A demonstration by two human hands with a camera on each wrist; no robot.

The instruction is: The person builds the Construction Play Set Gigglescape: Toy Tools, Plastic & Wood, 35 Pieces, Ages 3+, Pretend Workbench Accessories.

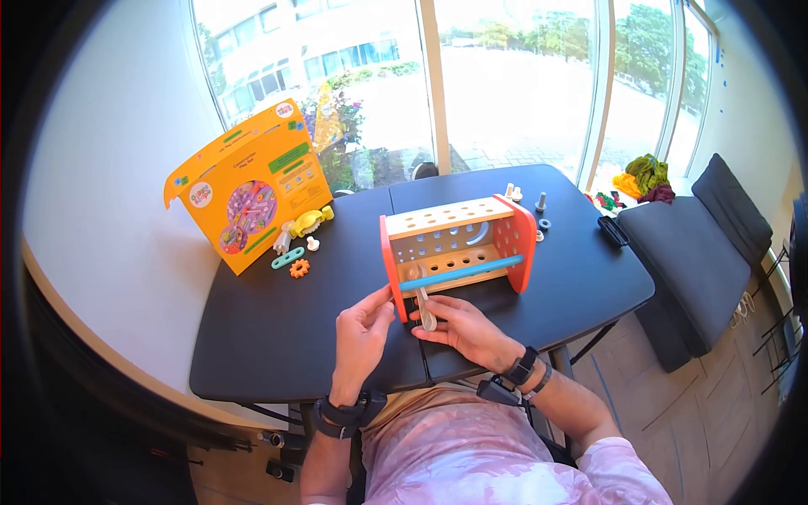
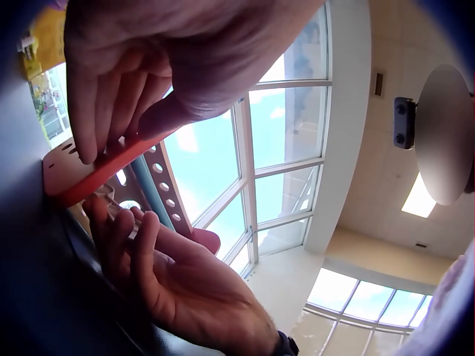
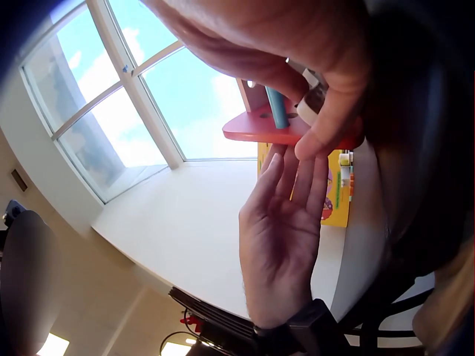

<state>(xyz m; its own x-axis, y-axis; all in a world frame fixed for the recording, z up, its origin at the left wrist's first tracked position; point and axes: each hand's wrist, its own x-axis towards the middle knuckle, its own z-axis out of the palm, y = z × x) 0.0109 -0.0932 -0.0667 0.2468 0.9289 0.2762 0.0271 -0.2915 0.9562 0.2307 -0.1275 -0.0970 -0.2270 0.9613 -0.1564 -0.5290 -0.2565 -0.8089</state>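
A wooden toy bench with perforated panels, red side panels (image 1: 390, 261) and a blue rod (image 1: 463, 273) stands on the table. My left hand (image 1: 362, 337) rests its extended fingers against the outside of the left red panel (image 2: 111, 172); the right wrist view shows this hand (image 3: 282, 230) palm up to the camera. A pale, spanner-like tool (image 1: 427, 313) is pinched between thumb and fingers of my right hand (image 1: 471, 332), its upper end by the rod's left end. The right hand's fingers partly cover the tool (image 3: 308, 111) in the right wrist view.
An orange box (image 1: 252, 185) stands at the left rear, with a yellow piece (image 1: 311, 221), a teal strip (image 1: 288, 257) and an orange gear (image 1: 300, 268) before it. Pale and grey bolts (image 1: 541, 202) lie right of the bench. A grey chair (image 1: 690, 252) stands beyond the table.
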